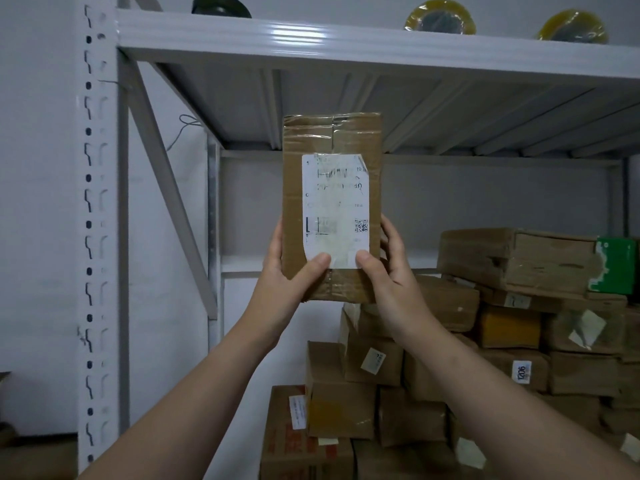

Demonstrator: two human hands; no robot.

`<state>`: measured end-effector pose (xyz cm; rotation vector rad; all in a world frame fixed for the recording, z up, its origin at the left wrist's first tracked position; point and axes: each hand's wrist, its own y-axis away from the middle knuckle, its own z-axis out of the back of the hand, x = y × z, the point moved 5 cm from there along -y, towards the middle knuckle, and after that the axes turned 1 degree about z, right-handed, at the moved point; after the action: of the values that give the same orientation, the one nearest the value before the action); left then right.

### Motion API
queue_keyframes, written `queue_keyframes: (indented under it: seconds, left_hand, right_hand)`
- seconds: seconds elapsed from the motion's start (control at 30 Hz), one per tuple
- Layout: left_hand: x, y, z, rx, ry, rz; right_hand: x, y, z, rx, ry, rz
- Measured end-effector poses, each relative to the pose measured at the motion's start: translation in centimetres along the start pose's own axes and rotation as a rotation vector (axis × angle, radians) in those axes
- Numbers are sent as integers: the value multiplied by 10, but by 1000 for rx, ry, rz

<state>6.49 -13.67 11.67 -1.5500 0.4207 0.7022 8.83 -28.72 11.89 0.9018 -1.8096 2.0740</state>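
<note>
Box [332,140] held upright at centre frame, label [335,209] facing the camera. Left hand [287,268] grips the lower left edge, thumb across the front just below the label; right hand [388,271] grips the lower right edge, thumb touching the label's bottom corner. Fingers of both wrap behind. Stacked boxes [519,258] lower right, behind the held one; shelf [346,39] above, tape rolls [440,19] on it.

Both hands [287,271] [388,268] hold a taped parcel [332,143] upright before stacked boxes [519,258].
</note>
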Motion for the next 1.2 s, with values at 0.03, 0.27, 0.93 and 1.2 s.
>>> queue_keyframes:
  seconds: [0.03,0.27,0.93,1.2]
  left_hand:
    - [4,2,4,-18,-27,3]
    - [26,52,35,-142,-86,82]
    - [115,215,126,-18,-1082,402]
    - [156,225,118,355,-1585,222]
  right_hand:
    - [-3,3,-3,-4,-19,-13]
    - [-28,40,-39,-61,-32,-68]
    - [-164,196,-150,305,306,-276]
    - [-189,209,-156,349,534,-438]
